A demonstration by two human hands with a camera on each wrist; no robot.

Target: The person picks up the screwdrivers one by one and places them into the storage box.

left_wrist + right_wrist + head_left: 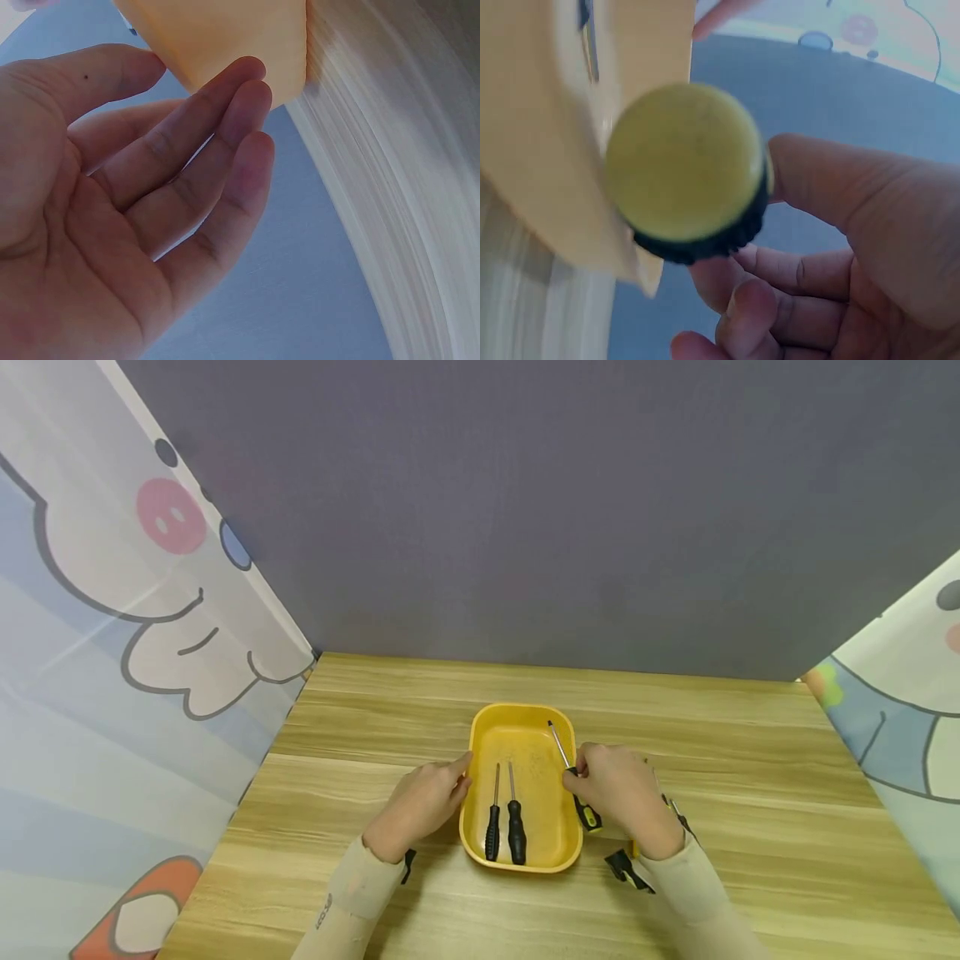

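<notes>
Yellow tray (pixel 480 752) steadied by flat left hand (pixel 423 802) — right hand (pixel 622 789) pinches screwdriver (pixel 570 768); loose grip could drop it outside

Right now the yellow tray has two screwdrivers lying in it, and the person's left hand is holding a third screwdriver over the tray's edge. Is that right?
Almost. The right hand holds the third screwdriver, not the left. The head view shows the left hand just touching the yellow tray with straight fingers. Two black-handled screwdrivers do lie in the tray.
</notes>
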